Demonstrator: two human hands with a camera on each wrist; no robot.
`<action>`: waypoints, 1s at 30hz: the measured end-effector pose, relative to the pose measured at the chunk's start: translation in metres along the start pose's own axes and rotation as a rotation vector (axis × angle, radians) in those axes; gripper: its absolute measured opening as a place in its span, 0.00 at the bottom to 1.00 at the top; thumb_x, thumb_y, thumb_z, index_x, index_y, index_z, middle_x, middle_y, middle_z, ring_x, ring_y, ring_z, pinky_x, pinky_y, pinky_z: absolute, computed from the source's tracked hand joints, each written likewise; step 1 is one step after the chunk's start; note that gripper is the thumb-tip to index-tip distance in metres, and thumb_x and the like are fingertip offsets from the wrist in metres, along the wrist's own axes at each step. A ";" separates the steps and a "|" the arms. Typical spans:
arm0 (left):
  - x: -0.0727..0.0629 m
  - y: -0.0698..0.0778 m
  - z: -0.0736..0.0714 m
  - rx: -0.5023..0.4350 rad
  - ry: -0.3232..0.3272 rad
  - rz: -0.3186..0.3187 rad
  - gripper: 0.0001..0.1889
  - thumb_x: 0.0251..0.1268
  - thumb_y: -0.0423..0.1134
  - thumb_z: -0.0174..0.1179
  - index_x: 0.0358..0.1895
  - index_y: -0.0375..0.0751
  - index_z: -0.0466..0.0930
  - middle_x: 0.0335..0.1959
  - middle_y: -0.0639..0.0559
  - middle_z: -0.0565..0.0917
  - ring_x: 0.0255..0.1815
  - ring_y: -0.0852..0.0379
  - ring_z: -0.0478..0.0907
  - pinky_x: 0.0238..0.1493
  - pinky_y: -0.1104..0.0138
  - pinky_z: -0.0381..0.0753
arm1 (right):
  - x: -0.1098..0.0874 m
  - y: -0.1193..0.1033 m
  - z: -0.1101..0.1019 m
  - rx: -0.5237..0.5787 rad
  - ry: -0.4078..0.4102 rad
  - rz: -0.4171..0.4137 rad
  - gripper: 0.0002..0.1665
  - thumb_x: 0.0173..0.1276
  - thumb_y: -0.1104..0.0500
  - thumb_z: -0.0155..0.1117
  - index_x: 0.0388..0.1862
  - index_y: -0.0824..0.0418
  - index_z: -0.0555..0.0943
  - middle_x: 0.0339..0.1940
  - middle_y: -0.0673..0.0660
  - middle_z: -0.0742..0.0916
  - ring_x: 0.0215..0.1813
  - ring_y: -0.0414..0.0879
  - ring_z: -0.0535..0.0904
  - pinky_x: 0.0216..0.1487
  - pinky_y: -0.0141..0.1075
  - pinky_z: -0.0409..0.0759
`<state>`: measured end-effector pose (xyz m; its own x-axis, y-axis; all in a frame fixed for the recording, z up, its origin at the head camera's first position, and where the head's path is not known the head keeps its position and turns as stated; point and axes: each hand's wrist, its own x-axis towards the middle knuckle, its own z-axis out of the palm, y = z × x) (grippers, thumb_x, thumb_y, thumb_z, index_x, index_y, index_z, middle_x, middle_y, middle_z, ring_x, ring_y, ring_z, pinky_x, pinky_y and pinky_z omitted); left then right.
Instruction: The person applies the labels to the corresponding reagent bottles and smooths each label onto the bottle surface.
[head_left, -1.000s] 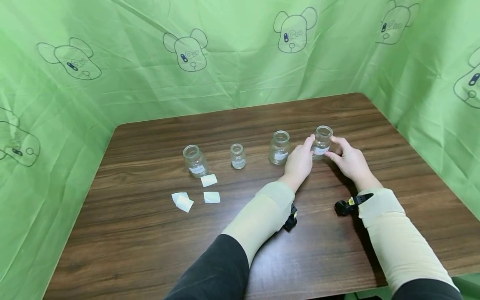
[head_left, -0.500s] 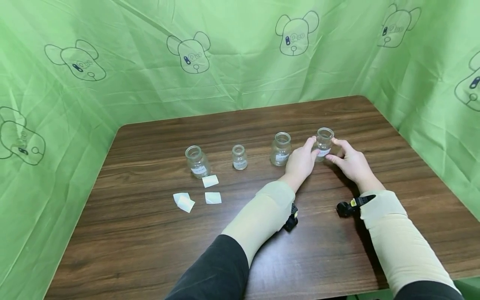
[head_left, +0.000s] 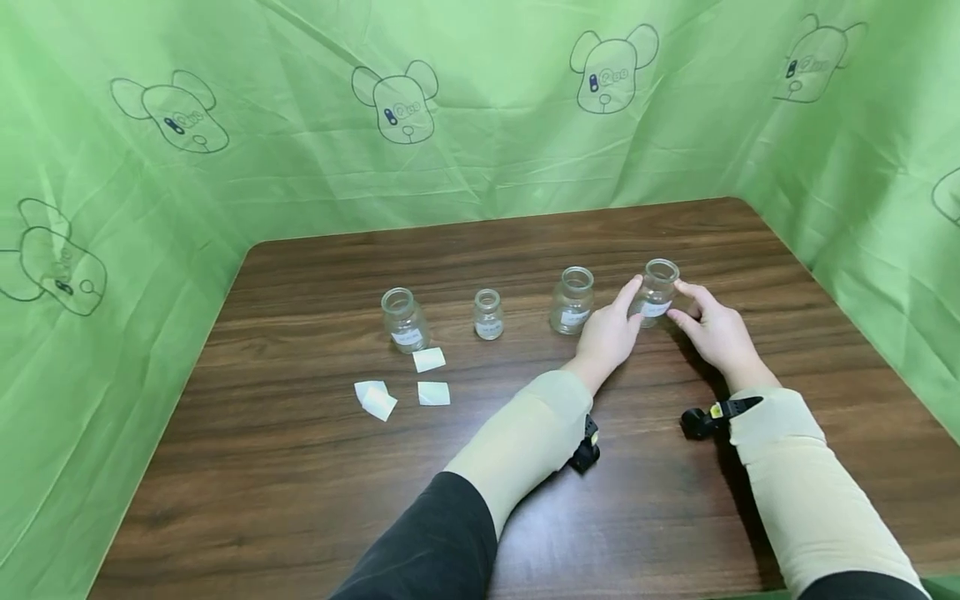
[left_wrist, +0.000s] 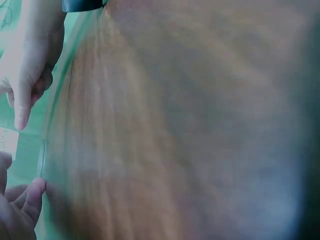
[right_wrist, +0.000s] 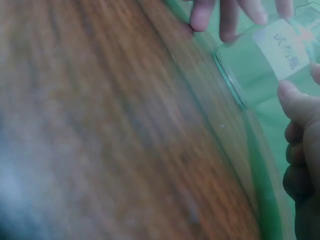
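A clear glass jar point(head_left: 660, 289) stands upright on the right part of the table, with a white label point(head_left: 654, 309) on its front. My left hand point(head_left: 609, 335) holds its left side, fingers reaching along the glass. On the opposite side my right hand point(head_left: 716, 329) grips the jar between thumb and fingers. Handwritten characters show on the label point(right_wrist: 284, 47) in the right wrist view, the right thumb point(right_wrist: 290, 95) at its corner. Only a sliver of the jar and both hands' fingers appear at the edge of the left wrist view.
To the left stand a similar labelled jar point(head_left: 573, 302), a smaller jar point(head_left: 488, 315) and another large jar point(head_left: 405, 321). Several white paper slips point(head_left: 432, 393) lie before the leftmost jar. Green cloth point(head_left: 480, 108) hangs behind the brown wooden table point(head_left: 300, 492).
Both hands stay at the jar with only slight finger shifts; the left thumb now lies nearer the label's left edge. The head view has shifted a little.
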<state>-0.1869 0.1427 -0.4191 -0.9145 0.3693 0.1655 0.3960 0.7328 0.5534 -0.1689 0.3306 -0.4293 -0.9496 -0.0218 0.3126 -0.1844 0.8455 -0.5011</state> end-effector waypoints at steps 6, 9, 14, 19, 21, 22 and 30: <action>-0.009 0.003 -0.005 -0.108 -0.094 0.040 0.47 0.65 0.47 0.58 0.74 0.60 0.28 0.53 0.50 0.80 0.36 0.61 0.80 0.41 0.72 0.77 | -0.004 0.001 -0.008 0.076 -0.003 0.111 0.37 0.65 0.48 0.62 0.71 0.49 0.62 0.26 0.56 0.80 0.25 0.43 0.73 0.31 0.39 0.68; -0.015 0.007 -0.015 -0.128 -0.135 0.074 0.48 0.64 0.48 0.58 0.74 0.62 0.28 0.63 0.52 0.72 0.41 0.62 0.79 0.45 0.71 0.75 | -0.005 0.000 -0.013 0.107 0.028 0.147 0.42 0.61 0.47 0.66 0.72 0.47 0.60 0.26 0.53 0.78 0.25 0.38 0.70 0.31 0.33 0.66; -0.023 0.012 -0.040 -0.183 -0.197 0.124 0.45 0.65 0.49 0.58 0.74 0.66 0.32 0.60 0.55 0.74 0.27 0.66 0.76 0.33 0.74 0.74 | -0.003 -0.004 -0.023 0.126 0.046 0.155 0.43 0.60 0.45 0.66 0.72 0.45 0.60 0.28 0.47 0.76 0.29 0.34 0.69 0.33 0.32 0.64; -0.025 0.019 -0.068 -0.161 -0.190 0.179 0.44 0.65 0.49 0.57 0.74 0.66 0.35 0.58 0.55 0.76 0.29 0.65 0.75 0.30 0.74 0.72 | -0.001 -0.008 -0.029 0.158 0.068 0.165 0.39 0.61 0.46 0.66 0.70 0.44 0.64 0.26 0.30 0.75 0.31 0.28 0.69 0.34 0.26 0.65; -0.025 0.020 -0.078 -0.145 -0.176 0.185 0.43 0.64 0.49 0.57 0.74 0.66 0.36 0.59 0.56 0.75 0.34 0.64 0.76 0.32 0.74 0.73 | 0.001 -0.010 -0.031 0.167 0.074 0.163 0.38 0.61 0.46 0.66 0.70 0.45 0.65 0.26 0.27 0.74 0.31 0.28 0.69 0.34 0.24 0.64; -0.025 0.020 -0.082 -0.145 -0.165 0.194 0.43 0.64 0.49 0.58 0.74 0.65 0.36 0.59 0.55 0.75 0.35 0.64 0.77 0.32 0.74 0.73 | 0.003 -0.011 -0.031 0.172 0.080 0.161 0.38 0.61 0.47 0.66 0.70 0.45 0.65 0.26 0.26 0.74 0.31 0.28 0.69 0.34 0.24 0.65; -0.024 0.003 -0.121 -0.087 -0.068 0.148 0.42 0.62 0.50 0.59 0.74 0.65 0.41 0.58 0.60 0.77 0.44 0.60 0.78 0.43 0.70 0.74 | 0.016 -0.023 -0.036 0.184 0.092 0.150 0.36 0.63 0.46 0.63 0.70 0.46 0.65 0.27 0.23 0.73 0.32 0.24 0.69 0.35 0.23 0.64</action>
<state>-0.1743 0.0669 -0.3221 -0.8380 0.5093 0.1957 0.5140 0.6166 0.5963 -0.1707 0.3300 -0.3831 -0.9444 0.1521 0.2916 -0.0943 0.7243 -0.6830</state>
